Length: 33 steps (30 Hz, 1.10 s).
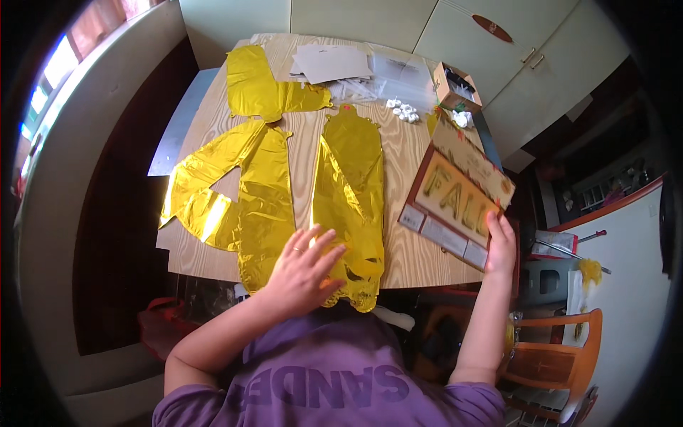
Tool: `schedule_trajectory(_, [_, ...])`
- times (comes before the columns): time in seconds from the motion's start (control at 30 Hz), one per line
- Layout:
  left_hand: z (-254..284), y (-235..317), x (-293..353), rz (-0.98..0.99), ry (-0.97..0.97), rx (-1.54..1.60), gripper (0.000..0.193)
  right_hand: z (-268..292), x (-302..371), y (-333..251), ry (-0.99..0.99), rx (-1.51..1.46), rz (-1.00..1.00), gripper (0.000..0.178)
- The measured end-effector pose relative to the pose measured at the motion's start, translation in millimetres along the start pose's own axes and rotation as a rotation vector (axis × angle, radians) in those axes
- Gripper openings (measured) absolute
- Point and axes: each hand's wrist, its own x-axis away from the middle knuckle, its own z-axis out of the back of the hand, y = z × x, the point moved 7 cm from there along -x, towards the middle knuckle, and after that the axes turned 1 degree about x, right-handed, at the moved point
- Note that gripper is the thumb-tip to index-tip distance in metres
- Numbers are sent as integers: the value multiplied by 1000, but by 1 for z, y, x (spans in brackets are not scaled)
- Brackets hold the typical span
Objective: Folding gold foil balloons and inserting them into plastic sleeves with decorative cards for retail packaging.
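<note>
Gold foil balloons (267, 185) lie flat, left and centre on wooden table (413, 265). Left hand (302, 267): fingers spread over near foil, nothing gripped, contact unclear. Right hand (501, 245): fingers clamped on printed package (455, 192), table's right side.

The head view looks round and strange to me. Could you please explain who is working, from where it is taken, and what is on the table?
There is no robot here: only a person's bare left hand and right hand. The picture comes from the left of two wide cameras worn on the head, looking down, so straight edges bend. On the wooden table lie flat golden foil pieces, pale cards, clear plastic and small white pieces. The right hand holds a brown cardboard package. The left hand is open over the foil; whether it touches, I cannot tell.
</note>
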Motion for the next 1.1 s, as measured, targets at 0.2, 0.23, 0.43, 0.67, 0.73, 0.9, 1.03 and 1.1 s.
schedule_trajectory(0.2, [-29, 27, 16, -65, -131, -10, 71, -90, -68, 48, -299, 69, -72, 42])
schedule_trajectory(0.23, [-30, 29, 20, -66, -125, 7, 72, -109, -71, 60, -284, 156, -151, 37])
schedule_trajectory(0.43, [-14, 27, 31, -79, -50, 127, 65, -136, -64, 91, -337, 1146, -25, 40])
schedule_trajectory(0.67, [22, -25, -19, -46, 27, 97, 45, -138, 23, 9, -184, 1272, 788, 46])
schedule_trajectory(0.73, [23, -34, -29, -30, 1, 63, 43, -131, 71, 7, -573, 1238, 964, 50])
schedule_trajectory(0.9, [9, -40, -35, -101, -82, 95, 39, -120, 134, 41, -599, 1243, 1085, 47])
schedule_trajectory(1.03, [5, -34, -26, -81, -43, 123, 36, -127, 150, 54, -534, 1184, 1196, 29])
schedule_trajectory(1.1, [3, -31, -21, -111, -52, 121, 38, -126, 158, 50, -507, 1137, 1227, 23])
